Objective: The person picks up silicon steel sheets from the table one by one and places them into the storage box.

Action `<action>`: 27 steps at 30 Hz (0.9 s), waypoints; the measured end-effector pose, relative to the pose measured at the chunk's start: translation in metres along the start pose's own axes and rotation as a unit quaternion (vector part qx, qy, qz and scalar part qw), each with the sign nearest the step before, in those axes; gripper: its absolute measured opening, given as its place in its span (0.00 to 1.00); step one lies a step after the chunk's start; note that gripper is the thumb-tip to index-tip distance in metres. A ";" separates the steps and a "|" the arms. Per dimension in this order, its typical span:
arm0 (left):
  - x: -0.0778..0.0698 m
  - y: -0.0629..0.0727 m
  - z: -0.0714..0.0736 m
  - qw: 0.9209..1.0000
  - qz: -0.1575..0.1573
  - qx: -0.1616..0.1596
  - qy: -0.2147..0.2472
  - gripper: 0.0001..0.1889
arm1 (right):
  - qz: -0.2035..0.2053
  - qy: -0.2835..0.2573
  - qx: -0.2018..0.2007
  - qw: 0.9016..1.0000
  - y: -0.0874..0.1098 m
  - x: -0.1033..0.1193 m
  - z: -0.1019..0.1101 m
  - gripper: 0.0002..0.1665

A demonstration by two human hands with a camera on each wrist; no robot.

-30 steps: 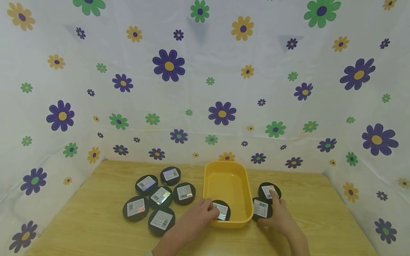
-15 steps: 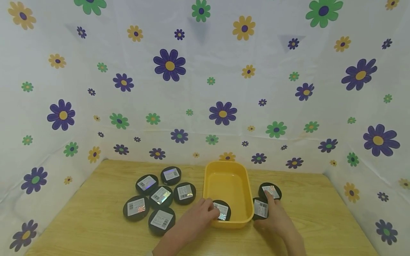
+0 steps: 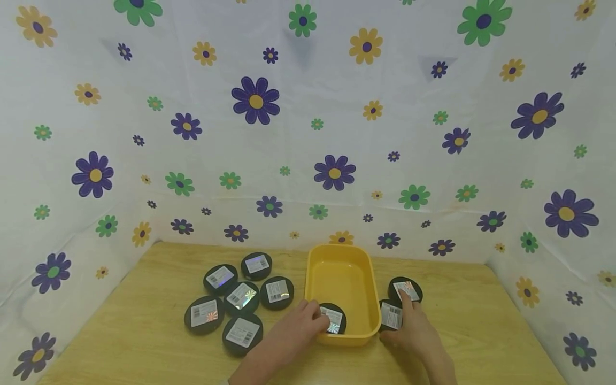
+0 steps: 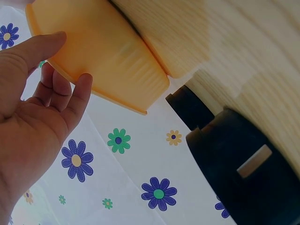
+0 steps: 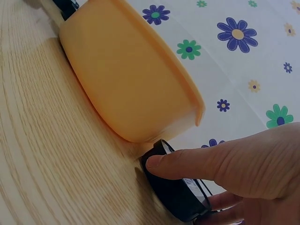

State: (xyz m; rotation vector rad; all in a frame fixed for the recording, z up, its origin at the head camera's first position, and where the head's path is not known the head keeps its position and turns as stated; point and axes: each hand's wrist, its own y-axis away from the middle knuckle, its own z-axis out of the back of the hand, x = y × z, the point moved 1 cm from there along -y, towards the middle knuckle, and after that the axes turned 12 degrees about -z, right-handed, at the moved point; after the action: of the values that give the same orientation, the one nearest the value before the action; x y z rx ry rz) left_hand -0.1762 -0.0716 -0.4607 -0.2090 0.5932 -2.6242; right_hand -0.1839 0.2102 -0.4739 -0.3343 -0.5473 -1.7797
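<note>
A yellow plastic tub stands at the middle of the table. My left hand grips its near left rim; the left wrist view shows the thumb against the outer wall. Some left fingertips reach inside, beside a black round container with a white label. Right of the tub, my right hand holds another black round container, thumb against its side and fingers round behind. In the head view, its index finger touches the label of a farther black container. The palm hides part of the nearer one.
Several more black round labelled containers lie in a loose group left of the tub on the wooden table. A white cloth with printed flowers encloses the back and sides.
My right hand has shifted slightly left, and its index fingertip has slid left across the farther container's label. The left hand, the tub and the containers stay where they were.
</note>
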 end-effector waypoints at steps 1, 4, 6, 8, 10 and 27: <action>0.000 0.000 0.000 1.000 0.000 -0.001 -0.002 0.13 | -0.002 0.000 0.001 1.000 0.000 0.000 0.000 0.69; 0.000 0.000 0.000 1.000 0.001 -0.004 -0.005 0.13 | -0.007 -0.003 0.003 1.000 -0.001 0.000 0.000 0.69; 0.000 0.000 0.000 1.000 0.002 -0.005 -0.005 0.13 | -0.007 -0.008 0.003 1.000 -0.001 -0.001 -0.001 0.68; 0.000 0.000 0.000 1.000 0.002 -0.004 -0.005 0.13 | -0.004 -0.016 0.002 1.000 -0.001 -0.003 -0.001 0.68; 0.000 0.000 0.000 1.000 0.003 -0.003 -0.005 0.13 | 0.000 -0.023 -0.001 1.000 -0.001 -0.004 -0.001 0.68; 0.000 0.000 0.000 1.000 0.016 0.017 -0.001 0.12 | -0.015 -0.042 0.013 0.999 -0.004 -0.006 0.004 0.63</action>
State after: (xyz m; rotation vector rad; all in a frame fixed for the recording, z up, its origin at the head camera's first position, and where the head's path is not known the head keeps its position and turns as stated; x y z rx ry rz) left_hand -0.1758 -0.0714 -0.4611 -0.1916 0.5469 -2.6011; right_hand -0.1861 0.2183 -0.4747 -0.3873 -0.6374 -1.7929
